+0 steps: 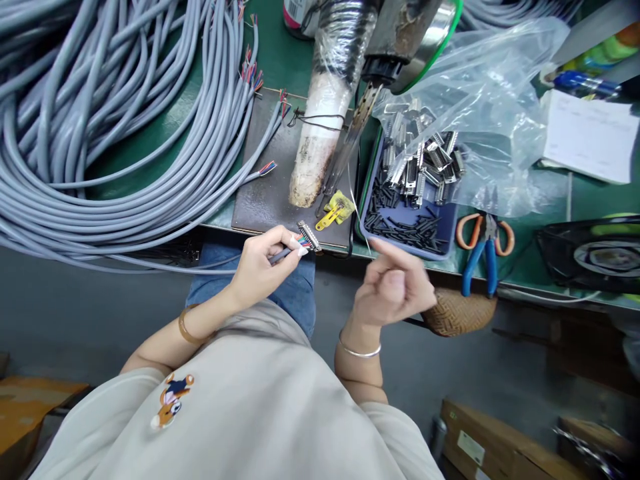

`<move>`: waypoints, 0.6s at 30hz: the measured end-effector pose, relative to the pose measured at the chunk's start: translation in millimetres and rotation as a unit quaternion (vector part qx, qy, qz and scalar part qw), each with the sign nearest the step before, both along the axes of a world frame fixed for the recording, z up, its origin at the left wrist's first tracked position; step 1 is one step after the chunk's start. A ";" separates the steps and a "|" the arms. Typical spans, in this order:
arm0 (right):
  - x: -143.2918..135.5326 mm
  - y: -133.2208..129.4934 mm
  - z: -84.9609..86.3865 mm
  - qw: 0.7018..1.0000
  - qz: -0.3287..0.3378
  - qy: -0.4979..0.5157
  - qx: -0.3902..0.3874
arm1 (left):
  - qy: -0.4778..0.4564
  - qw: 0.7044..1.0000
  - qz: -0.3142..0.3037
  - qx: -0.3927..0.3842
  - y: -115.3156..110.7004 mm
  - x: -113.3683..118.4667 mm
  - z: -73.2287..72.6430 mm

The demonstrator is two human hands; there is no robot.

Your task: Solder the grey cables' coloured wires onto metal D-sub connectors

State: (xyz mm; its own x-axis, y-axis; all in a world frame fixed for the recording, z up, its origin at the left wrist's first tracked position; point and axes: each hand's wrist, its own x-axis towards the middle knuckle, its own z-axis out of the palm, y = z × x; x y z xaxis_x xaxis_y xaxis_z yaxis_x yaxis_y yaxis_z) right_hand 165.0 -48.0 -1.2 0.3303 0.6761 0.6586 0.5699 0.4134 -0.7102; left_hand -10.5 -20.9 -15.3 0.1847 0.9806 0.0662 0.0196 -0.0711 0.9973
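Between thumb and fingers of my left hand (270, 263) is the end of a grey cable (280, 255). Its coloured wires run to a metal multi-pin D-sub connector (309, 237), just past the fingertips at the front edge of the bench. My right hand (393, 283) is raised in front of the tray, slightly blurred. Its index finger reaches out to the left, the thumb stands apart and the other fingers are curled; I see nothing held. A thin pale wire (354, 197) hangs down towards that index fingertip.
A blue tray (447, 230) holds loose connectors (425, 157) and short black tubes (407, 227). Blue-handled pliers (483, 247) lie right of it. Grey cables (165, 200) fill the left side. A wrapped nozzle (320, 140) and yellow clip (330, 217) are ahead.
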 end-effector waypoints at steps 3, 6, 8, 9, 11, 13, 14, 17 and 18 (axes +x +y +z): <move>-3.3 -2.6 -1.0 0.997 -0.005 0.075 0.035 | -0.072 0.993 0.001 -0.089 8.8 -0.9 1.4; -7.6 -4.6 -4.7 0.996 0.029 0.066 -0.048 | -0.116 0.987 0.001 -0.113 16.6 -1.3 6.2; -9.9 -4.0 -8.2 0.990 0.059 0.064 -0.115 | -0.128 0.985 -0.005 -0.119 20.4 -1.0 10.0; -11.0 -2.9 -9.9 0.984 0.077 0.069 -0.145 | -0.130 0.984 -0.008 -0.121 21.7 -0.5 11.5; -13.3 0.3 -12.6 0.975 0.105 0.081 -0.180 | -0.119 0.986 -0.002 -0.113 23.5 1.2 13.4; -15.5 4.2 -14.1 0.976 0.105 0.074 -0.176 | -0.090 0.992 0.021 -0.086 24.0 3.7 13.7; -16.4 6.2 -14.5 0.980 0.098 0.062 -0.162 | -0.070 0.995 0.036 -0.067 24.0 5.1 13.5; -17.7 11.6 -14.4 0.989 0.087 0.016 -0.120 | -0.010 0.998 0.067 -0.016 23.5 9.1 12.2; -17.6 13.1 -14.2 0.990 0.088 0.007 -0.111 | 0.007 0.997 0.072 -0.003 23.5 10.1 11.9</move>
State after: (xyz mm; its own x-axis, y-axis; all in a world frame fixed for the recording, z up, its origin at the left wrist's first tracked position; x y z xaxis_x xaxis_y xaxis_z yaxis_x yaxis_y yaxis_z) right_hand 147.4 -34.9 -15.4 0.2037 0.8516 0.4831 0.4922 0.3374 -0.8024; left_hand -0.4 2.6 -3.4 0.0431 0.9973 0.0590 0.0432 -0.0609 0.9972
